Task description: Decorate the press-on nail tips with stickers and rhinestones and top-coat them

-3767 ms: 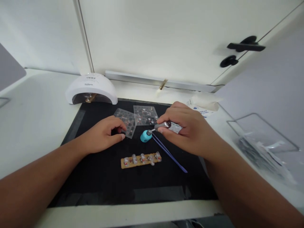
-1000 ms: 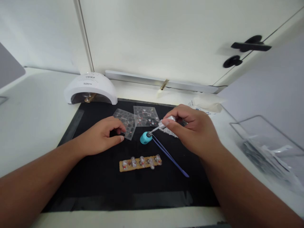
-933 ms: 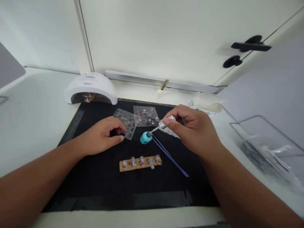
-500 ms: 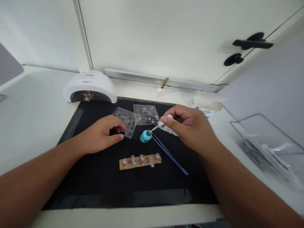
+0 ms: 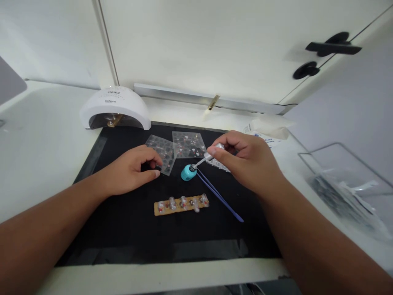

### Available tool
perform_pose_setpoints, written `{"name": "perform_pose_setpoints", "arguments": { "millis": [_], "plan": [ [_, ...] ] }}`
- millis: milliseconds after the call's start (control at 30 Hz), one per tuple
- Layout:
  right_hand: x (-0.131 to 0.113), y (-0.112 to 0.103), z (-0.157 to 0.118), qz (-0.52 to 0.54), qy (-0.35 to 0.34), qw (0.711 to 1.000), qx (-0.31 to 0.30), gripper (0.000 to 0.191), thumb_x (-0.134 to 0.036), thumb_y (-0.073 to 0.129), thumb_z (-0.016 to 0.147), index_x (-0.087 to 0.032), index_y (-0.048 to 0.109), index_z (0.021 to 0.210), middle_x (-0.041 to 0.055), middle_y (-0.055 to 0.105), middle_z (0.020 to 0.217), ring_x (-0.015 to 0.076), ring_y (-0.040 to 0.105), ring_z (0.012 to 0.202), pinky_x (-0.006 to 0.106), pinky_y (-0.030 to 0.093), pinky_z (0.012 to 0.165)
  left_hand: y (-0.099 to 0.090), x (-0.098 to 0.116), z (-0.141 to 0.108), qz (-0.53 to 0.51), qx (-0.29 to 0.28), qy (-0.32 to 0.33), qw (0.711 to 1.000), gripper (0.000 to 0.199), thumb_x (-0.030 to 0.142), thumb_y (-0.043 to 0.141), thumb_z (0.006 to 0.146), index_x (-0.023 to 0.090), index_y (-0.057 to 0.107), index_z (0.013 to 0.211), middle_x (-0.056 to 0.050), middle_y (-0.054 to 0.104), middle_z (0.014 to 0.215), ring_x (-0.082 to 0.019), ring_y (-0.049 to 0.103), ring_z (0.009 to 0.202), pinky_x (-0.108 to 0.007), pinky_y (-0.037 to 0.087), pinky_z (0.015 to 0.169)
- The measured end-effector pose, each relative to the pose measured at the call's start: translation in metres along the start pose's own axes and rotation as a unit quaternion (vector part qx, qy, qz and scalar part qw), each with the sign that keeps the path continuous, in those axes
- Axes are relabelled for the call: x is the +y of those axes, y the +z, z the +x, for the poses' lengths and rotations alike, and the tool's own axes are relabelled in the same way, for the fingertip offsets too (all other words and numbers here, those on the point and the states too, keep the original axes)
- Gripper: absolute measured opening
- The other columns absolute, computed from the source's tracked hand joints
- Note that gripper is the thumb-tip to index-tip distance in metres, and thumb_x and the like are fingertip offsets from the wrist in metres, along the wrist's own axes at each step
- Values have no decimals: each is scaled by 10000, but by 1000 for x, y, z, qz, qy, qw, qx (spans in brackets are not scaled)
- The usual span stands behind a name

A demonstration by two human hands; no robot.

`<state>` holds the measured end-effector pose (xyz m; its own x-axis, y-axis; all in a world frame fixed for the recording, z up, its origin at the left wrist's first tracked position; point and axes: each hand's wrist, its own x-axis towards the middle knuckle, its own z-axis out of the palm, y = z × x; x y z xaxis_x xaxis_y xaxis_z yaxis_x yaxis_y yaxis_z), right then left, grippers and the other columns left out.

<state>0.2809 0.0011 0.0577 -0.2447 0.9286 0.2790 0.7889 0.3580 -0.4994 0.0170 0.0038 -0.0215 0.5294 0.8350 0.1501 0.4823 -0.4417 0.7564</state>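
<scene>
My right hand pinches the silver cap of a nail polish brush between thumb and fingers. The brush's stem slants down to the mouth of a turquoise nail polish bottle; its tip is hidden there. The bottle leans on the black mat. My left hand is left of the bottle, empty, fingers loosely curled and thumb apart, at the edge of a clear sticker sheet. Nearer to me lies a tan strip bearing several clear, decorated nail tips. Blue tweezers lie right of the bottle.
A white nail lamp stands at the back left, with another tan strip inside. A second sticker sheet lies behind the bottle. White packaging is at the back right, and a wire rack stands at right.
The view has shifted slightly, and things on the mat appear a little higher. Both hands keep nearly the same pose, with the brush still at the bottle's mouth.
</scene>
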Motion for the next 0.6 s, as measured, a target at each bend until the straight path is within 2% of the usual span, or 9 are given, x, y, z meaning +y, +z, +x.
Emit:
{"name": "perform_pose_setpoints", "arguments": {
  "millis": [133,267,400,600],
  "plan": [
    [-2,-1,-1,4,0,1000,4,181,-319,664,829,-224,638,676,-19,569,578,126,442,514,297,338,519,0,0,0,2,0,3,1000,175,281,581,831,166,658,938,-26,610,848,-201,574,860,-342,452,794],
    [-2,-1,-1,21,7,1000,17,191,-321,665,818,-215,635,663,-47,481,516,104,375,472,280,295,489,0,-2,0,-5,-2,1,1000,200,287,580,835,156,662,960,-30,602,861,-198,573,864,-342,445,804],
    [-2,0,0,73,45,996,12,239,-354,666,812,-205,615,632,-70,385,469,84,299,438,267,245,455,0,-2,0,-15,-2,-8,1000,207,296,588,834,161,665,970,-28,597,874,-197,573,869,-346,445,812],
    [-5,1,-2,117,50,991,26,250,-369,667,804,-189,624,636,-54,433,499,83,333,471,253,237,458,-1,0,0,-5,0,-1,1000,214,306,583,830,152,666,953,-31,604,852,-204,578,860,-351,450,801]
  ]
}}
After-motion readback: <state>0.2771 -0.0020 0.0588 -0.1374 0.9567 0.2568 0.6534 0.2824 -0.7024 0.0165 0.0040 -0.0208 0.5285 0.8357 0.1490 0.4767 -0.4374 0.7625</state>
